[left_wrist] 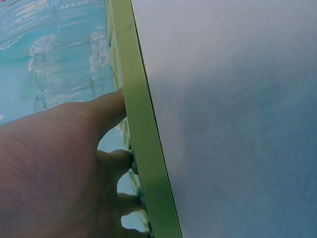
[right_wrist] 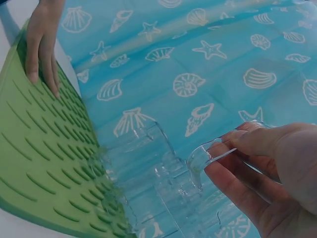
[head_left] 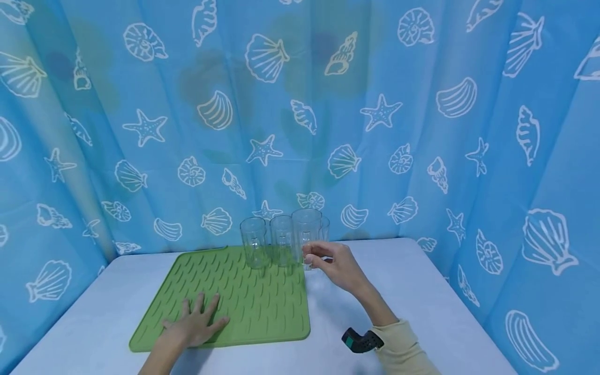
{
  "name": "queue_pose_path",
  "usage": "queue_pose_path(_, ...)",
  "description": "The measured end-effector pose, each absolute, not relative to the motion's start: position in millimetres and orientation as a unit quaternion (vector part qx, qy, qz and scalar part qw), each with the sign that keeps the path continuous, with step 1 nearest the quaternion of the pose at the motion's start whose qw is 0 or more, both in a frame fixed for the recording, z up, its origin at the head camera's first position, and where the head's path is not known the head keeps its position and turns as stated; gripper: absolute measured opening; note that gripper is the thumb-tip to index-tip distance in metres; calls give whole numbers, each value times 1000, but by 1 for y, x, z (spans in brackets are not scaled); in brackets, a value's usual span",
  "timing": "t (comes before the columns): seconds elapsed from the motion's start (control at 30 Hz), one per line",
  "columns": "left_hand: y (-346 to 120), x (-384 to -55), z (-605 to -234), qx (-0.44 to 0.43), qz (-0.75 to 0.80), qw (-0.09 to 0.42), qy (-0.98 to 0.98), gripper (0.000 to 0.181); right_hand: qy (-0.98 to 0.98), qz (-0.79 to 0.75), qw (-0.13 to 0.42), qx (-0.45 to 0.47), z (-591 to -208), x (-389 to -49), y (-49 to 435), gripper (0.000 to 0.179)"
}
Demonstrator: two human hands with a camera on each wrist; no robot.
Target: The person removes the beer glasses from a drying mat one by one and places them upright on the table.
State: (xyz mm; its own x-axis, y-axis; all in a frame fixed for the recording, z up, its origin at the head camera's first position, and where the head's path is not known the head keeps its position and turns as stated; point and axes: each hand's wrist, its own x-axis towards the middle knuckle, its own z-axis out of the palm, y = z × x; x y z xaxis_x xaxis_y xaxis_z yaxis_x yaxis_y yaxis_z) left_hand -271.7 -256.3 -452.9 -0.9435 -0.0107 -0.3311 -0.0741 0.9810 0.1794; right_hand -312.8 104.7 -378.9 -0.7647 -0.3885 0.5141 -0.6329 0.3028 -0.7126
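Note:
Several clear glass mugs stand in a cluster at the mat's far right corner, among them a left mug (head_left: 253, 245) and a middle mug (head_left: 282, 240). My right hand (head_left: 335, 262) pinches the handle (right_wrist: 200, 157) of another glass mug (head_left: 305, 223) between thumb and fingers. That mug's rim shows higher than its neighbours' in the head view, and it partly hides one more mug (head_left: 325, 227) behind it. With fingers spread, my left hand (head_left: 193, 324) rests on the near left part of the green ridged mat (head_left: 262, 317); its thumb (left_wrist: 110, 106) lies by the mat's edge.
The mat lies on a white-covered table (head_left: 375, 271). A blue curtain (head_left: 300, 130) with white seashell and starfish prints closes off the back and both sides. A black strap (head_left: 362, 341) sits at my right wrist by a light sleeve (head_left: 403, 344).

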Motion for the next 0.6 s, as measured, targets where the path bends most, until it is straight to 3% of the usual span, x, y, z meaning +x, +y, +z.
queue_pose_path(0.17,-260,-279,-464,-27,88,167,982,103,-795,501,122,320,-379,-314,107,23)
queue_pose_path(0.6,-244,-264,-434,0,118,148,982,88,-782,523,127,314,-353,-288,100,23)
